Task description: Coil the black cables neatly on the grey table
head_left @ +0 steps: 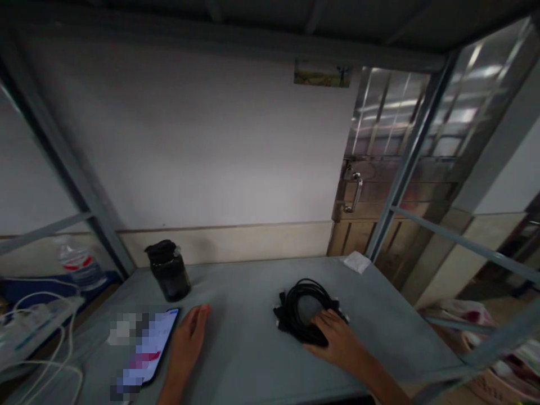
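A coiled bundle of black cables (295, 309) with several plug ends lies on the grey tabletop (240, 349). My right hand (333, 337) grips its near right side, the fingers curled over the coil and the thumb at its front edge. To the left, my left hand (188, 337) rests beside a lit smartphone (158, 337), holding nothing, with its fingers loosely bent and partly apart. The phone's screen is partly blurred out. Behind that hand stands a dark, black-lidded bottle (169, 273).
A crumpled white tissue (356, 262) lies at the back right corner. Metal bed-frame posts (407, 163) rise at both sides. Past the left edge are a power strip (37, 332) with white cords and a clear plastic bottle (80, 264). A pale wall (219, 152) stands behind.
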`<action>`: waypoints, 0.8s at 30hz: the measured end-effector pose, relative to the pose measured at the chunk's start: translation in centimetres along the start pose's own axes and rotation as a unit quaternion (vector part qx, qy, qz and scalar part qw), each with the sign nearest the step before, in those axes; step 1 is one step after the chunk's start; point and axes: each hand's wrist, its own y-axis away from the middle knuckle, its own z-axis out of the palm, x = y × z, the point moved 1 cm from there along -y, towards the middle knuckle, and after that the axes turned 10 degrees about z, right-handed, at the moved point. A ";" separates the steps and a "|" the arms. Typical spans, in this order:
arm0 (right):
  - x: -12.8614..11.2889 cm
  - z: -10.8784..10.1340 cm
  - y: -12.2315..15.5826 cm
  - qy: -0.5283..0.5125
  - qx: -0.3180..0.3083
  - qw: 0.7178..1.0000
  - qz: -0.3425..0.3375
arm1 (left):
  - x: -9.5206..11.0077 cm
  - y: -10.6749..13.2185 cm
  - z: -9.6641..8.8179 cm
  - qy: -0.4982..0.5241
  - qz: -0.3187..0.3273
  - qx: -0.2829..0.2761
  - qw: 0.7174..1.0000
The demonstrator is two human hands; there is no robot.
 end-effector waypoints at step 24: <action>-5.7 2.4 11.3 -0.219 0.158 0.963 0.001 | 1.1 -0.3 0.1 -0.061 -0.008 -0.023 0.998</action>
